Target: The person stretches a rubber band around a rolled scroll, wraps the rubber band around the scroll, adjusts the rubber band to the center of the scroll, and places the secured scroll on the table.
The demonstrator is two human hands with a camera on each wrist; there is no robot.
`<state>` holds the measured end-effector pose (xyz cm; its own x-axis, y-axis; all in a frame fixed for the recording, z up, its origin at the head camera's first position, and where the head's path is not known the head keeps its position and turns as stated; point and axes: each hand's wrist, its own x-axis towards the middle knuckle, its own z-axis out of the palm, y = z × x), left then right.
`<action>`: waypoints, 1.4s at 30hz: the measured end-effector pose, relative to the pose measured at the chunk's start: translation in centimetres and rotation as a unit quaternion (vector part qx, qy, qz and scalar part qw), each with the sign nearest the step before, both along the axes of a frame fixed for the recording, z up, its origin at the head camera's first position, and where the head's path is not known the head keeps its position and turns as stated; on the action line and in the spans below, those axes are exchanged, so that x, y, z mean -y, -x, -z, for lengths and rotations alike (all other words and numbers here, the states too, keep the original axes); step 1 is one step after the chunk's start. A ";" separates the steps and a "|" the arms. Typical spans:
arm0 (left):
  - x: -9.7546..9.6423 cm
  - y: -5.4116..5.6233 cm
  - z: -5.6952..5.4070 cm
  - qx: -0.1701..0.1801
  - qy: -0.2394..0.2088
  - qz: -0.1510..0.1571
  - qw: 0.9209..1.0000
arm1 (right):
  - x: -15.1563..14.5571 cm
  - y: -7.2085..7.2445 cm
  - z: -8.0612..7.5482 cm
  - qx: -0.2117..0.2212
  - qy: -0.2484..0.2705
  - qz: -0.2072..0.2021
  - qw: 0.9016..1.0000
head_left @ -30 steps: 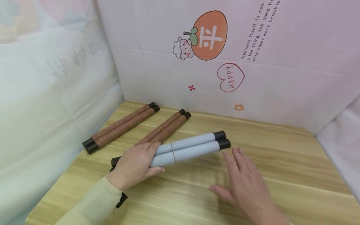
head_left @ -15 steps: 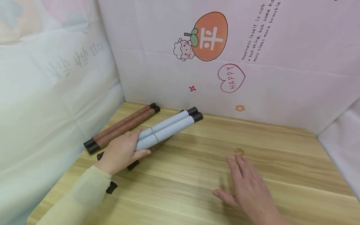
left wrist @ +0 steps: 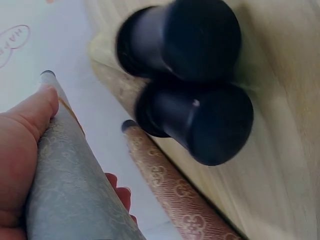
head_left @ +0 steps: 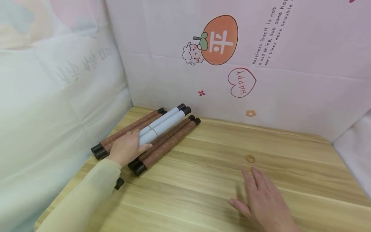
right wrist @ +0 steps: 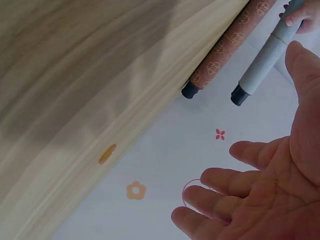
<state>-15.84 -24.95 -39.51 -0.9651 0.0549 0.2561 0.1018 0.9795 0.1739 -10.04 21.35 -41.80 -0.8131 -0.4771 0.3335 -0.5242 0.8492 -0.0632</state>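
Observation:
My left hand (head_left: 126, 147) grips a pair of pale blue scrolls (head_left: 163, 125) with black end knobs, bound together by a thin rubber band. They are above two pairs of brown patterned scrolls: one pair (head_left: 121, 129) to the left, another banded pair (head_left: 174, 145) to the right. In the left wrist view the thumb lies along the pale blue scroll (left wrist: 75, 180), near the band. My right hand (head_left: 268, 201) is held over the table with fingers extended, palm showing in the right wrist view, holding nothing. Just beyond its fingertips lies a loose rubber band (head_left: 250, 159).
The wood-grain table (head_left: 208, 190) meets a white printed cloth backdrop (head_left: 162, 77) at its rear edge. More white cloth (head_left: 72, 96) hangs along the left side, and another stretch (head_left: 353, 132) borders the right.
My left hand has carried the pale blue scrolls leftward and back, from over the table's middle to above the brown scrolls. The right hand has shifted slightly toward me, staying outstretched.

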 end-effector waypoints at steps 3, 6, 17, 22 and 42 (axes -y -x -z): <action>0.1 0.6 0.5 0.019 0.006 -0.014 1.000 | -0.4 0.0 0.4 -0.006 0.000 0.001 1.000; 0.1 1.1 0.7 0.045 0.010 -0.025 0.999 | -0.8 -0.1 0.7 -0.012 0.002 -0.001 1.000; 0.2 2.6 1.3 0.112 0.029 -0.036 0.993 | -1.1 -0.3 1.5 -0.008 0.003 0.000 1.000; 0.0 3.3 1.1 0.153 0.020 -0.040 0.987 | -1.0 -0.4 1.7 -0.010 0.005 0.002 1.000; 0.2 5.4 1.2 0.231 0.011 -0.037 0.972 | -0.8 -0.5 1.7 0.043 -0.015 0.019 0.999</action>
<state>-21.21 -25.10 -40.75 -0.9784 -0.0190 -0.2058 -0.0536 0.9850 0.1640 -9.53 22.20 -43.52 -0.8563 -0.4540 0.2465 -0.4849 0.8708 -0.0806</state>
